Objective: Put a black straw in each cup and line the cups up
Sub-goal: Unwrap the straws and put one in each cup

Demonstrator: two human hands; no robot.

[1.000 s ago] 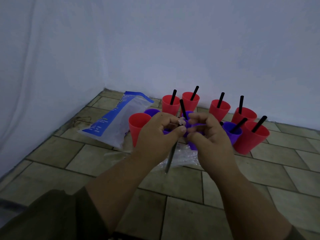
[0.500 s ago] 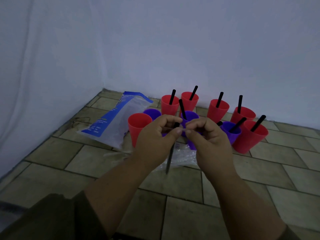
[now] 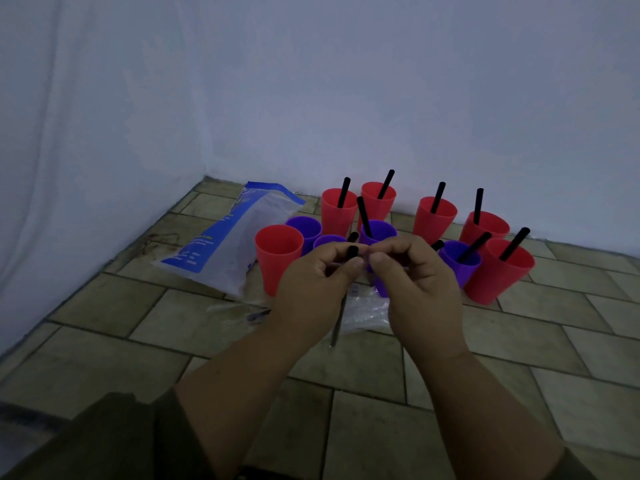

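My left hand [image 3: 313, 289] grips a black straw [image 3: 352, 252] whose bare tip sticks up between the fingers. Its lower end [image 3: 336, 327] hangs below the hand, still in clear wrapping. My right hand [image 3: 415, 282] pinches the thin wrapper right beside that tip. Behind the hands stand red and purple cups. A red cup [image 3: 278, 258] and a purple cup [image 3: 305, 230] at the left hold no straw. Several others, such as a purple cup [image 3: 378, 232] and a red cup [image 3: 498, 271], hold one black straw each. Another purple cup [image 3: 328, 241] is partly hidden.
A white and blue plastic bag [image 3: 228, 244] lies on the tiled floor [image 3: 138, 323] left of the cups. Crumpled clear wrapping [image 3: 363, 310] lies under my hands. A white wall [image 3: 346, 98] closes the back and the left side.
The wrapper has come off the straw's top, so the black tip now shows between my fingers. Both hands stay together in front of the cups.
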